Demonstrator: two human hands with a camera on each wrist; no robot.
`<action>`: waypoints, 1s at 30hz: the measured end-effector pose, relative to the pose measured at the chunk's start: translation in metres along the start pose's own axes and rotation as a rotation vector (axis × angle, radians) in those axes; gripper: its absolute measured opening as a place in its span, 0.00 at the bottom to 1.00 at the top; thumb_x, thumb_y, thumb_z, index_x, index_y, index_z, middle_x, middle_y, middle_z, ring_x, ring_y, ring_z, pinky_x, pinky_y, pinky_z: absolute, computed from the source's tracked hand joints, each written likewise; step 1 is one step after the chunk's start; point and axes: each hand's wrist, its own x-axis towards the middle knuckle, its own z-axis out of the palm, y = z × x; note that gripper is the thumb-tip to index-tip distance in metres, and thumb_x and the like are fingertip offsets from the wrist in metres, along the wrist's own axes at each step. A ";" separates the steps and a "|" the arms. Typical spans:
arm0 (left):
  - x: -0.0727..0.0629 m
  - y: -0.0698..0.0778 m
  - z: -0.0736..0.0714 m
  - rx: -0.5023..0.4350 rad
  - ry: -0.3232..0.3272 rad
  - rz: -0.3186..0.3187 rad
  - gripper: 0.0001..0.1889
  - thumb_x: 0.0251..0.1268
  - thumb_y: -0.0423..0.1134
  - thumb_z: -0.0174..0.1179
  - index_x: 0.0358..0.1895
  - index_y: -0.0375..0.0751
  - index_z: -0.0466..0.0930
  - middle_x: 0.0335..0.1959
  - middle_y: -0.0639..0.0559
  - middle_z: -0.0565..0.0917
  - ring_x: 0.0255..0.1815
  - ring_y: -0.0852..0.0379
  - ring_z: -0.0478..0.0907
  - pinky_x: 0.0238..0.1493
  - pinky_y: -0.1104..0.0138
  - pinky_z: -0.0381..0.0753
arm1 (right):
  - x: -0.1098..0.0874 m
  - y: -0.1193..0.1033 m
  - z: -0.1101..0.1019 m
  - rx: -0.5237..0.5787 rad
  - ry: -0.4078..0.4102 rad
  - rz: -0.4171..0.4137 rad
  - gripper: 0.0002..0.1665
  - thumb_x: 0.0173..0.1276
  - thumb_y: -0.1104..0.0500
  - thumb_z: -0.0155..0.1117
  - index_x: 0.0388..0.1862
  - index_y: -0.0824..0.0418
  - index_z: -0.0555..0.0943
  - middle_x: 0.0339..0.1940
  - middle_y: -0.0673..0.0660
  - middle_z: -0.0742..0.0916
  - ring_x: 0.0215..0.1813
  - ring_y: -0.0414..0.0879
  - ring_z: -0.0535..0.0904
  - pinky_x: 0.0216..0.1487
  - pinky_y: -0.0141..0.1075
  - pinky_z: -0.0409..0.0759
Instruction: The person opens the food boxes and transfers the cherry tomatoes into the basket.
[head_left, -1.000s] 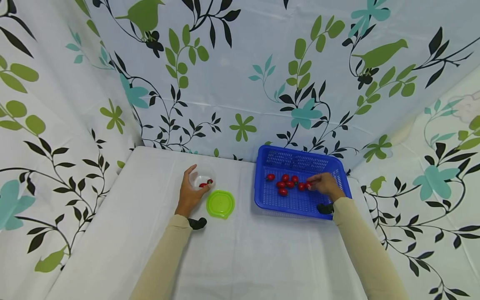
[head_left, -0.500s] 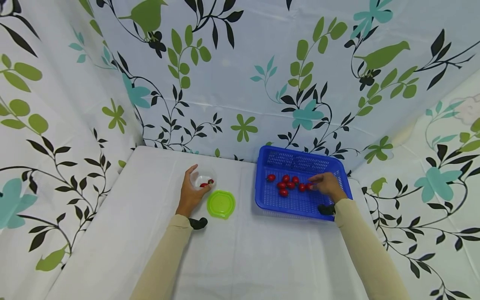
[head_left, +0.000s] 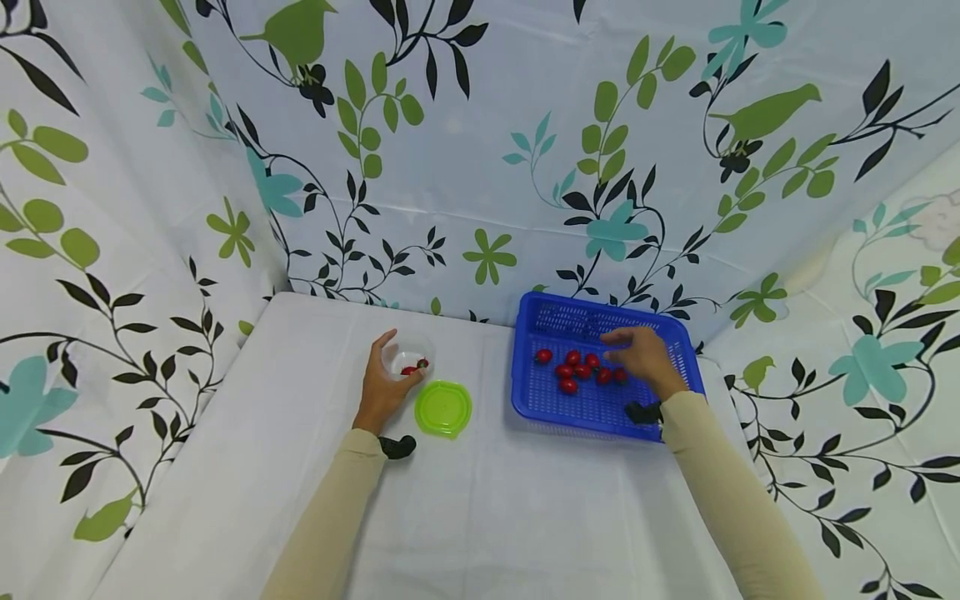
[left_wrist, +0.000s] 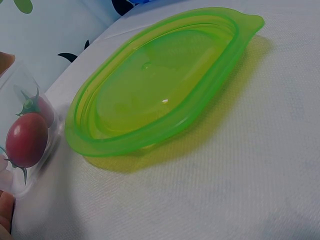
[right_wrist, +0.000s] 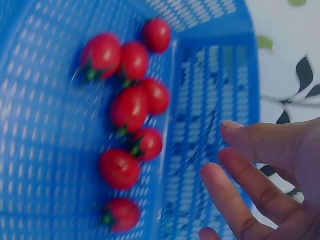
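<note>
At the left of the table my left hand (head_left: 381,390) curls round a small clear plastic container (head_left: 400,353), thumb on the near side and fingers on the far side. Inside it lie a few cherry tomatoes (left_wrist: 27,140) with green stems. My right hand (head_left: 641,358) hovers over a blue perforated basket (head_left: 592,411), just past the row of loose cherry tomatoes (right_wrist: 120,169) on its floor. Its thumb and fingers are spread apart with nothing between them, as the right wrist view shows.
A translucent green lid (head_left: 443,409) with a small tab lies flat on the white-covered table (head_left: 480,500), close to the clear container. Behind and at both sides hangs a leaf-and-bird patterned curtain (head_left: 450,183).
My right hand has come off the rightmost tomato, shifting up and slightly left with its fingers spread; that tomato stays in the basket. The left hand keeps its hold on the container.
</note>
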 end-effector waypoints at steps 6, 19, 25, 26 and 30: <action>-0.001 0.000 0.000 -0.001 0.000 -0.002 0.49 0.64 0.43 0.75 0.83 0.67 0.55 0.84 0.43 0.63 0.86 0.41 0.55 0.87 0.37 0.51 | -0.002 -0.027 0.007 -0.008 0.021 -0.128 0.23 0.73 0.64 0.70 0.66 0.61 0.84 0.68 0.65 0.86 0.67 0.64 0.84 0.70 0.59 0.81; -0.001 0.001 -0.001 0.001 -0.001 0.018 0.49 0.65 0.43 0.75 0.84 0.66 0.55 0.84 0.42 0.63 0.86 0.41 0.56 0.86 0.37 0.52 | -0.014 -0.084 0.026 0.006 -0.001 -0.290 0.21 0.73 0.63 0.71 0.64 0.57 0.86 0.65 0.61 0.88 0.59 0.58 0.89 0.60 0.54 0.89; -0.002 0.003 -0.002 -0.006 -0.001 0.015 0.48 0.65 0.43 0.75 0.84 0.66 0.55 0.83 0.41 0.63 0.85 0.41 0.57 0.86 0.37 0.53 | -0.020 -0.105 0.039 0.018 -0.043 -0.324 0.22 0.73 0.63 0.71 0.65 0.56 0.85 0.66 0.59 0.88 0.61 0.58 0.88 0.61 0.54 0.88; -0.003 0.003 -0.002 -0.008 -0.003 0.015 0.49 0.65 0.43 0.75 0.84 0.66 0.55 0.83 0.41 0.63 0.85 0.41 0.56 0.86 0.37 0.53 | -0.021 -0.108 0.041 0.022 -0.052 -0.325 0.22 0.74 0.63 0.71 0.66 0.56 0.85 0.66 0.59 0.88 0.61 0.58 0.88 0.61 0.55 0.88; -0.004 0.004 -0.002 -0.018 -0.005 0.020 0.48 0.65 0.43 0.75 0.84 0.64 0.55 0.84 0.41 0.62 0.85 0.40 0.57 0.86 0.37 0.53 | -0.022 -0.118 0.051 0.039 -0.080 -0.343 0.24 0.74 0.63 0.70 0.68 0.58 0.84 0.66 0.59 0.87 0.62 0.57 0.88 0.62 0.54 0.88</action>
